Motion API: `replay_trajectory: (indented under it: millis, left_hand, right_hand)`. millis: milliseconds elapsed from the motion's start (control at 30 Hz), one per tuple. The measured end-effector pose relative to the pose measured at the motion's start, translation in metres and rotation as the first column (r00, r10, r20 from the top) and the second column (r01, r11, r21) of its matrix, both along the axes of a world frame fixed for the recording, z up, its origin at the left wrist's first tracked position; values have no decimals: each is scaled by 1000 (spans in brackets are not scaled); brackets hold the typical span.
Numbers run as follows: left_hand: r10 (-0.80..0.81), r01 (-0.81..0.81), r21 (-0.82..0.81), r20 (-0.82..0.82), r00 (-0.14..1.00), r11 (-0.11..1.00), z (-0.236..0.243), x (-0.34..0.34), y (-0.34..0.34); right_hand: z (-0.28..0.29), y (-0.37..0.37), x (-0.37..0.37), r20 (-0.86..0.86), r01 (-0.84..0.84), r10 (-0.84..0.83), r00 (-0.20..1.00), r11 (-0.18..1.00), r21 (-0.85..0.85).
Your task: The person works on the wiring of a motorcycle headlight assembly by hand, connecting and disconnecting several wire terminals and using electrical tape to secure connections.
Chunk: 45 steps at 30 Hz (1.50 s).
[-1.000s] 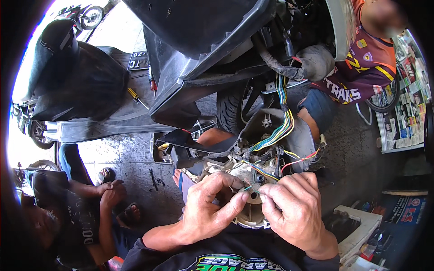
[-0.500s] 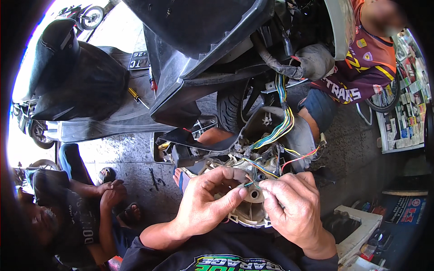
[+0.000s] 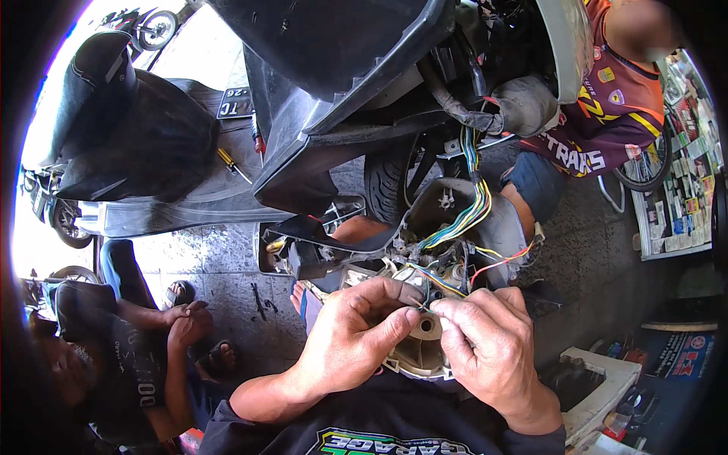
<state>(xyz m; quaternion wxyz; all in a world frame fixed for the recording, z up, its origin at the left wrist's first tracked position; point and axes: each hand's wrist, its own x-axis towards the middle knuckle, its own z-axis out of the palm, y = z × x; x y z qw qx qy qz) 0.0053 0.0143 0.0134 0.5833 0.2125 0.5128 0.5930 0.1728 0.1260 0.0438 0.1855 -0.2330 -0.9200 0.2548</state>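
My left hand (image 3: pixel 345 345) and my right hand (image 3: pixel 493 345) meet low in the middle, each in a pinch. Between their fingertips runs a short piece of thin greenish wire (image 3: pixel 426 307); its ends are hidden by the fingers. Just beneath them is a cream plastic lamp housing (image 3: pixel 417 360) with a round hole. Blue and yellow wires (image 3: pixel 436 279) pass close above my fingertips. Farther up, a thick bundle of coloured wires (image 3: pixel 474 216) hangs from the scooter's front. A red and yellow wire (image 3: pixel 504 262) ends in a small connector to the right.
Dark scooter body panels (image 3: pixel 326 114) and a tyre (image 3: pixel 383 178) rise beyond my hands. A scooter seat (image 3: pixel 129 136) and a yellow-handled screwdriver (image 3: pixel 231 164) lie left. One person (image 3: pixel 561 152) sits at the right, another (image 3: pixel 144 356) at the left. A display case (image 3: pixel 679 189) stands far right.
My left fingertips have shifted slightly right, nearer to the right ones. Less of the wire shows between them now, and both hands keep their pinch.
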Motion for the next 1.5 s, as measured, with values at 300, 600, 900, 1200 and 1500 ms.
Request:
replay_trajectory:
  millis: [300, 600, 900, 1200, 1500]
  left_hand:
    - [16, -7, 54, -172, 985, 999, -5, 5, -3]
    - [59, -27, 78, -448, 892, 997, 0, 11, -6]
    - [93, 7, 141, -684, 723, 990, 0, 9, -5]
    - [52, -22, 63, -539, 841, 998, -1, 13, -6]
    - [76, 27, 230, -429, 900, 973, -11, 10, -9]
  right_hand:
    - [-2, -3, 0, -46, 2, -2, 999, 1000, 10]
    - [-8, -1, -3, -85, -34, 36, 996, 999, 19]
    - [-14, -2, -5, -161, -13, 17, 987, 1000, 25]
    - [-23, -6, -4, -256, 10, -12, 967, 1000, -10]
    - [-23, -4, -3, -287, 7, -32, 957, 996, -85]
